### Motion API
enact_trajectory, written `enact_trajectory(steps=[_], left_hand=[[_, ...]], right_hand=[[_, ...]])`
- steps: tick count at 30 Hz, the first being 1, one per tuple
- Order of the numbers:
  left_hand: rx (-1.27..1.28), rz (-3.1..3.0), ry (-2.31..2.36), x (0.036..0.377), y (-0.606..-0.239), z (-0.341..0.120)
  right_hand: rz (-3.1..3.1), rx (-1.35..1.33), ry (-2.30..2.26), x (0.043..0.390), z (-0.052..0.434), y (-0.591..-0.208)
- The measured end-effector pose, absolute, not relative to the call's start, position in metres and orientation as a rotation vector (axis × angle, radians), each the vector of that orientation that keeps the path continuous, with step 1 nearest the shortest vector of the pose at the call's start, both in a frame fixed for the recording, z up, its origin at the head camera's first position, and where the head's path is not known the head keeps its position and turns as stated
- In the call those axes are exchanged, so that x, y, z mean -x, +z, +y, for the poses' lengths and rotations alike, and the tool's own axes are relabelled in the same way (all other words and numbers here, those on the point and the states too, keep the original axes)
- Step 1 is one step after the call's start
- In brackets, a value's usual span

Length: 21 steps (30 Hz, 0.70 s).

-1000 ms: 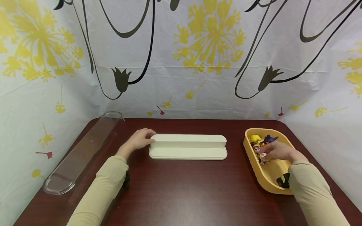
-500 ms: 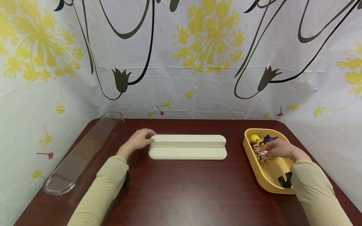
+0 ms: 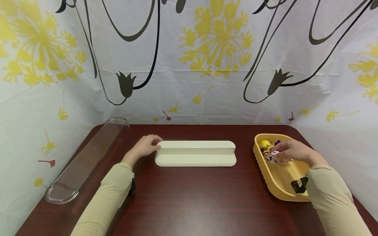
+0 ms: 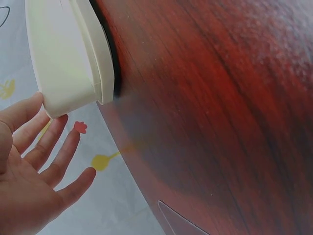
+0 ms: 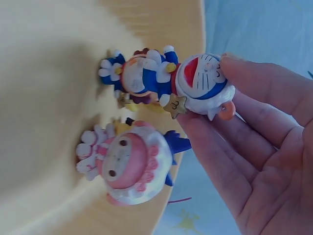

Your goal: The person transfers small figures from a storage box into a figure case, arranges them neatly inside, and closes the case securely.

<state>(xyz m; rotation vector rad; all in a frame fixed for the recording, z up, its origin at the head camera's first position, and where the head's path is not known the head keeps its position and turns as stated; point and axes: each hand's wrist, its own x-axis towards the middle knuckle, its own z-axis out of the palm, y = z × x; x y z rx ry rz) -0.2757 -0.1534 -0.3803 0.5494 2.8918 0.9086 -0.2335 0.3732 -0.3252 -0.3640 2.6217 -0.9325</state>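
In the head view, a long cream stand with a raised back step lies on the table. My left hand holds its left end lightly, thumb in front and fingertips at the end and behind. At the right, my right hand reaches into a yellow tray. The right wrist view shows its thumb and fingers pinching the head of a blue-and-white cat figurine in a white hood. Beside that is a pink figurine in a white hood. A yellow-headed figurine sits at the tray's far end.
A long transparent plastic cover lies along the left table edge. A black object is in the tray's near end, partly hidden by the right sleeve. Patterned white cloth hangs behind the dark red table.
My right hand has shifted slightly to the right and back over the tray, uncovering more of the figurines. The left hand and the stand have stayed in place.
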Motion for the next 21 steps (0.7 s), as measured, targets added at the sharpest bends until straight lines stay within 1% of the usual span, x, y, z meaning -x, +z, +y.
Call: enact_trajectory(steps=[9,17,21], left_hand=[[-0.554,2.894,0.913,0.276,-0.380,-0.153],[-0.569,2.898,0.906,0.276,-0.380,-0.153],[-0.584,2.889,0.918,0.274,-0.377,-0.153]], right_hand=[[2.792,0.458,-0.770,0.232,0.360,-0.310],[2.801,0.552,-0.790,0.231,0.347,-0.299],[2.875,0.597,-0.726,0.229,0.336,-0.292]])
